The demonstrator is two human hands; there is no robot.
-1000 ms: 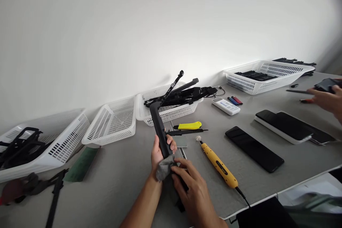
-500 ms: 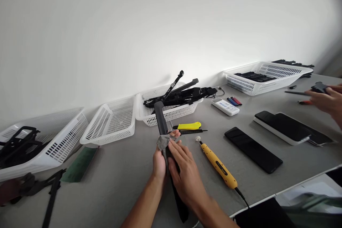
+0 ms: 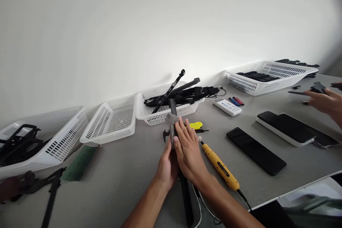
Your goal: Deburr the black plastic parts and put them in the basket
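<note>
On the grey table (image 3: pixel 120 171), right-hand fingers (image 3: pixel 184 131) partly hide a yellow cutter (image 3: pixel 196 125).

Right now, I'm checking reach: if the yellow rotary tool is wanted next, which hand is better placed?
Likely the right hand: it is nearer the yellow rotary tool, on that side of the black bar. The left hand holds the bar from the other side.

Workshop, grey worktable (image 3: pixel 117 171), baskets (image 3: pixel 160 118) of black parts (image 3: pixel 184 96), yellow corded tool (image 3: pixel 220 165), utility knife (image 3: pixel 196 125), co-worker's hand (image 3: pixel 324 102)
</note>
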